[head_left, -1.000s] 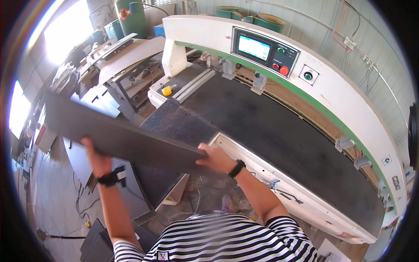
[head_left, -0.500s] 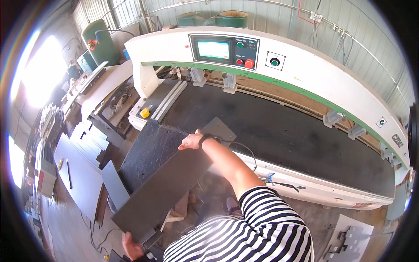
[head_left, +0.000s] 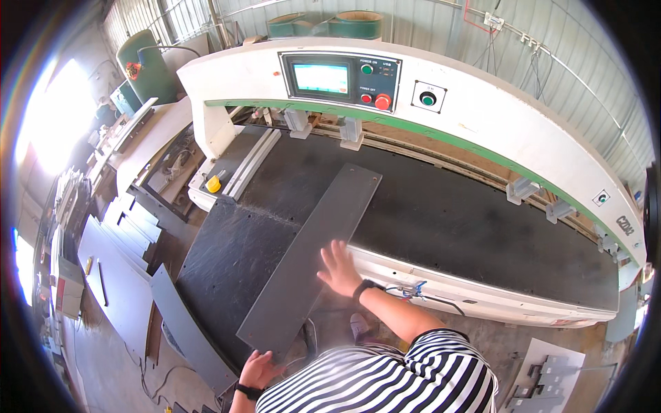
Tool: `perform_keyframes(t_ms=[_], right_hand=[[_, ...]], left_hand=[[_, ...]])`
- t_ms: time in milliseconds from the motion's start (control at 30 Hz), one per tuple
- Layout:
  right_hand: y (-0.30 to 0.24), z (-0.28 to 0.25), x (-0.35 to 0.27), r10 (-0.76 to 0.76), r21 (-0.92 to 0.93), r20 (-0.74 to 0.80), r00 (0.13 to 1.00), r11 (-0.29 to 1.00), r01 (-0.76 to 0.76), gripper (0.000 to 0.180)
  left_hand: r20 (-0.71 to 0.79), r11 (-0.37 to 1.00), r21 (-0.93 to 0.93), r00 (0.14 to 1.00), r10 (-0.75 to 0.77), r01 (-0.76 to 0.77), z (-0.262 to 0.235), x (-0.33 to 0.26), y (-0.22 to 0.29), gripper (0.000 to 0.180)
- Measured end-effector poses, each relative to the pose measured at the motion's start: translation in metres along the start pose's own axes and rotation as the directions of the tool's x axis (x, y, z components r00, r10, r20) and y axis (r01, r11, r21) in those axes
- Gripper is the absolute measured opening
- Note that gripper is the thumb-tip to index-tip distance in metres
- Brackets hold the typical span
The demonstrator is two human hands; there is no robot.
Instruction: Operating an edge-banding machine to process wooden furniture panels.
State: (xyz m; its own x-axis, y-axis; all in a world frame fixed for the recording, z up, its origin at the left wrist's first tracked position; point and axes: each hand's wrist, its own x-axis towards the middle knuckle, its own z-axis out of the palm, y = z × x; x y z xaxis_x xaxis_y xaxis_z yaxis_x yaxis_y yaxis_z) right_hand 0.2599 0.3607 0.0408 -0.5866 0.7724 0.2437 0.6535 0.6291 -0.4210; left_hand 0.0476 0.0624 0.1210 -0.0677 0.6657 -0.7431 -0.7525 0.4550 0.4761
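A long grey panel [head_left: 313,251] with small holes near its far end lies slantwise across the black worktop [head_left: 441,206] and its black side extension [head_left: 234,255]. My right hand [head_left: 339,270] is at the panel's right edge, fingers spread and gripping nothing; whether the fingertips press on it I cannot tell. By the panel's near end, my left hand [head_left: 260,370] has its fingers apart and holds nothing. A dark band is on each wrist.
Over the worktop arches a white and green machine beam [head_left: 482,103] with a control panel [head_left: 337,81]. Another grey panel [head_left: 189,330] lies along the left side. White boards [head_left: 113,268] are stacked beyond it. A blue-handled air gun [head_left: 415,289] hangs at the machine's front.
Both hands have come off the dark panel they were at; the right has moved nearer me with fingers opened. A grey panel now lies flat across the worktop. The view has shifted slightly.
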Motion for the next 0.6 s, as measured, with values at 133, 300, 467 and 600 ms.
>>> perform_keyframes(t_ms=[133,300,467,600], right_hand=[[0.059,-0.001,0.051,-0.005,-0.098,0.041,0.999,0.995,0.009,0.066],[0.102,-0.010,0.089,0.018,-0.177,0.080,0.997,0.984,-0.004,0.067],[0.111,-0.007,0.092,0.031,-0.199,0.132,0.991,0.980,-0.005,0.066],[0.112,-0.007,0.093,0.043,-0.244,0.166,0.985,0.970,-0.002,0.067]], left_hand=[[0.117,0.997,-0.041,0.991,-0.065,0.070,0.031,0.068,-0.004,0.020],[0.161,0.995,-0.031,0.982,-0.093,0.100,0.059,0.123,0.003,0.023],[0.137,0.985,-0.030,0.977,-0.166,0.171,0.055,0.146,-0.005,0.021],[0.101,0.988,-0.034,0.984,-0.147,0.152,0.055,0.153,-0.015,0.016]])
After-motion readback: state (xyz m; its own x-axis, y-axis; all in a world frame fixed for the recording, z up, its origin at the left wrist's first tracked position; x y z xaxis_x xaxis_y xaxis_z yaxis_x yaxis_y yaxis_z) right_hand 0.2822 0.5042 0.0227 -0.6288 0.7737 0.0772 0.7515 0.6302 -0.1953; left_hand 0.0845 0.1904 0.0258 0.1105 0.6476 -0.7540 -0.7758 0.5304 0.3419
